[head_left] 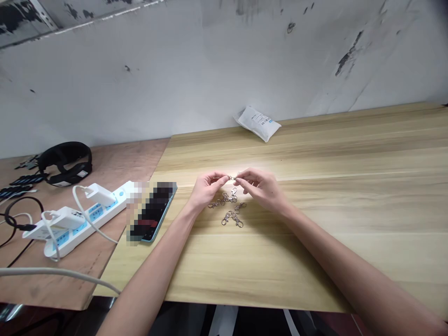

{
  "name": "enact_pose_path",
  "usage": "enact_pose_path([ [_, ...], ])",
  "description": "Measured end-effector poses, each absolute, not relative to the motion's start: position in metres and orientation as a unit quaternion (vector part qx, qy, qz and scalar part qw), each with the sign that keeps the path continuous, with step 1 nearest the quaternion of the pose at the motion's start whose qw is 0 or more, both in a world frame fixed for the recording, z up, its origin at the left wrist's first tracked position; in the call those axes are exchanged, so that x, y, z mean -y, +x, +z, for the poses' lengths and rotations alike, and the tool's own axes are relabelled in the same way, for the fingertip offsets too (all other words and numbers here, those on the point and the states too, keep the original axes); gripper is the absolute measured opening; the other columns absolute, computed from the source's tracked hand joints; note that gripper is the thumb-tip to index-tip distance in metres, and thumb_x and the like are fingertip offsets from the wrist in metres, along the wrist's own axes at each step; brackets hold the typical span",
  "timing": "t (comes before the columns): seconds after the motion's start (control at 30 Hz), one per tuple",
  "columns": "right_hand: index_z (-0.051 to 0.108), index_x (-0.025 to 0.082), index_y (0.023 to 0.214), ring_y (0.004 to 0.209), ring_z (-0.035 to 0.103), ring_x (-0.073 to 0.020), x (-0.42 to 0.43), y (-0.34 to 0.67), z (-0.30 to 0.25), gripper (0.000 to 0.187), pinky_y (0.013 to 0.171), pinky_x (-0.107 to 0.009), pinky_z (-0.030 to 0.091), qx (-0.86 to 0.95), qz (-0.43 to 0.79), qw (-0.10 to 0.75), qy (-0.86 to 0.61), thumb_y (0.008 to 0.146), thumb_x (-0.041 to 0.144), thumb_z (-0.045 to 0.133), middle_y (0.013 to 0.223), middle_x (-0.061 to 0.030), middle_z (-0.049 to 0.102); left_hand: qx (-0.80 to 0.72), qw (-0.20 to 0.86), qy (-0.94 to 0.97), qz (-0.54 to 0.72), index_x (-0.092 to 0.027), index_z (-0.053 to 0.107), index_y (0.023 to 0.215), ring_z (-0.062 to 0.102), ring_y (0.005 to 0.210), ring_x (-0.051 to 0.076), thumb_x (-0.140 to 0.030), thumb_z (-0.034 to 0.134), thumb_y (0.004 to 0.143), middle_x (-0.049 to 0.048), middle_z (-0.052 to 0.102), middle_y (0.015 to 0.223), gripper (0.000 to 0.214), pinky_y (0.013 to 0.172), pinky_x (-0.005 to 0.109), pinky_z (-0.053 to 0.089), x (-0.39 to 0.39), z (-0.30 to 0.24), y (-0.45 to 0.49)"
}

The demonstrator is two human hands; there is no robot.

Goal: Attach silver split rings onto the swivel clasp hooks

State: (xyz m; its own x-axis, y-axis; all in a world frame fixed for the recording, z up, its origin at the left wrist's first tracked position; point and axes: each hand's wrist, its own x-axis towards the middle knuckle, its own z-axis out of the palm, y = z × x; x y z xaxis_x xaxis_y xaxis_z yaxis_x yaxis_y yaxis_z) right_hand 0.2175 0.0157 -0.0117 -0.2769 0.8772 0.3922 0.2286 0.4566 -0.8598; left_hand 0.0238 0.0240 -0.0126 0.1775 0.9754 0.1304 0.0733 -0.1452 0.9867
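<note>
Both hands meet over the light wooden table (315,196). My left hand (205,189) and my right hand (261,186) each pinch one end of a small metal ring (232,178) held just above the tabletop. A metal clasp (234,192) dangles from it. Below the hands lies a small pile of metal keyring clasps (229,207), several of them, loosely tangled on the wood.
A phone (152,212) lies left of my left hand. A white power strip (75,219) with plugged chargers and cables sits on the darker table. Black headgear (66,163) lies far left. A white packet (258,122) rests by the wall.
</note>
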Motion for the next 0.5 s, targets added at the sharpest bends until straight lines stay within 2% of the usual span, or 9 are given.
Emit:
enact_pose_path([
  [0.37,0.069,0.017,0.089,0.059,0.064,-0.0133,-0.0162,0.2181,-0.0125,0.018,0.055,-0.027,0.051,0.716,0.357,0.463,-0.380,0.088,0.034,0.061,0.082,-0.0068,0.075,-0.440,0.473,0.604,0.467,-0.017,0.071,0.082,0.062,0.082,0.016,-0.039,0.073,0.077,0.0049,0.071,0.086,0.023,0.081,0.030,0.047,-0.0238,-0.0121,0.0231],
  [0.5,0.069,0.017,0.089,0.065,0.067,-0.0153,-0.0169,0.2182,-0.0144,0.018,0.057,-0.028,0.052,0.716,0.362,0.463,-0.377,0.088,0.033,0.061,0.083,-0.0070,0.075,-0.437,0.474,0.608,0.464,-0.016,0.071,0.083,0.062,0.081,0.015,-0.038,0.073,0.077,0.0045,0.070,0.085,0.022,0.080,0.029,0.047,-0.0240,-0.0120,0.0231],
])
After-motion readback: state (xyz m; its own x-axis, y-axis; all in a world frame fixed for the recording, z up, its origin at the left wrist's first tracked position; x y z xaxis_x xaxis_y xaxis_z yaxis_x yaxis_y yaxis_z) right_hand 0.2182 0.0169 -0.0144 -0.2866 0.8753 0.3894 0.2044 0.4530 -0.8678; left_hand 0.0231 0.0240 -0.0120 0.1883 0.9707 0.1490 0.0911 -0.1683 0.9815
